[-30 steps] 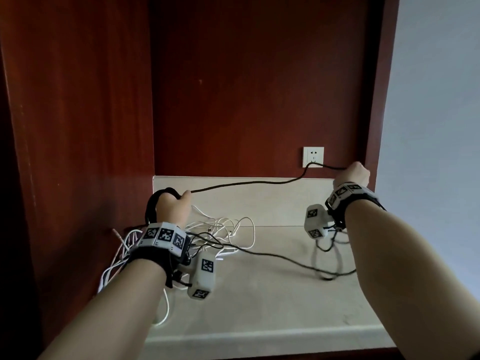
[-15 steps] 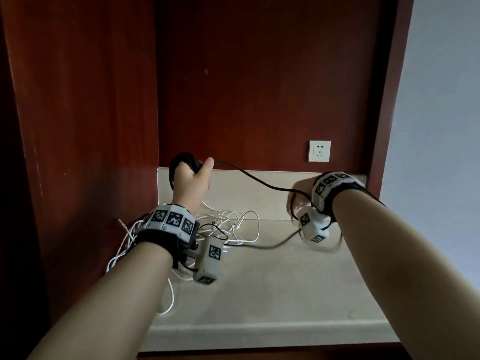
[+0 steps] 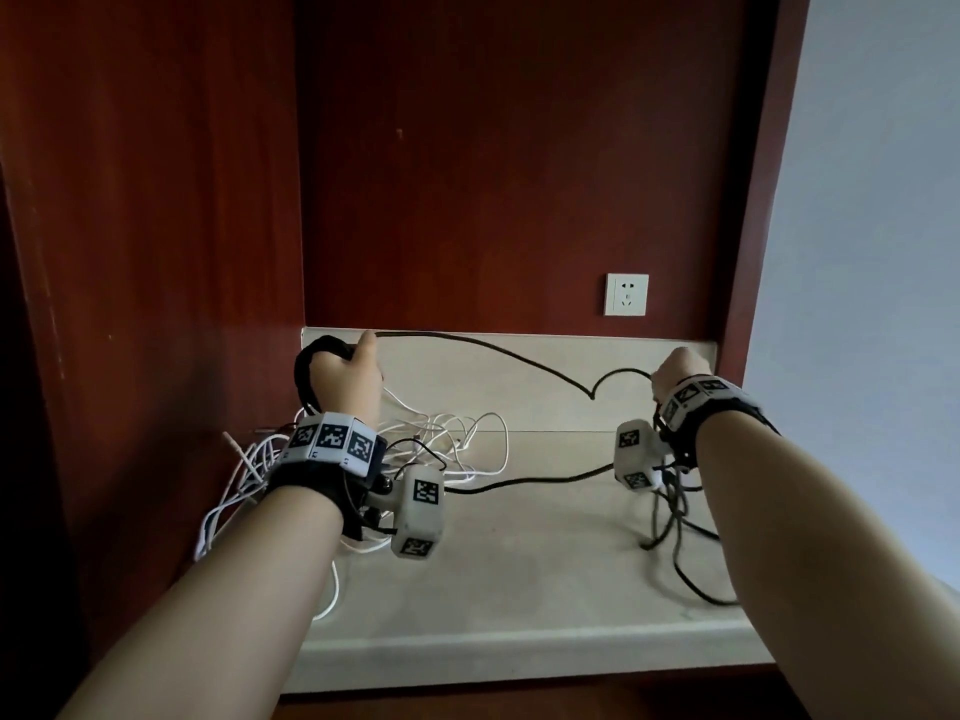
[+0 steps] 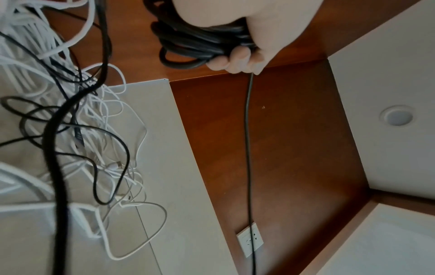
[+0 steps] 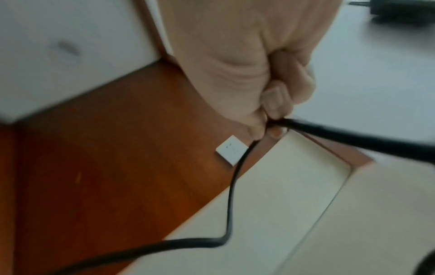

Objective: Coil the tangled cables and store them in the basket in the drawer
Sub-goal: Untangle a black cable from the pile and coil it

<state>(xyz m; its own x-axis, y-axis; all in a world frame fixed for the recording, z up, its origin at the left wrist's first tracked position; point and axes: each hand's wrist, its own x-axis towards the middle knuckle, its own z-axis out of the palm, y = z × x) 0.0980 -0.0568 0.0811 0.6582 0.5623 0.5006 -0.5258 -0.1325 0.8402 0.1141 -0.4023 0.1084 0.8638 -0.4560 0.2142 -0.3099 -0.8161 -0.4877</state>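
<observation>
black cable is partly coiled: left hand clutches the finished loops, right hand pinches the loose run beside the wall socket. white cables lie tangled on the counter below-left of the socket; no basket or drawer shows.

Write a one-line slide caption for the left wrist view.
Left hand grips a coiled black cable above tangled white cables, one strand running toward the wall socket.
</observation>
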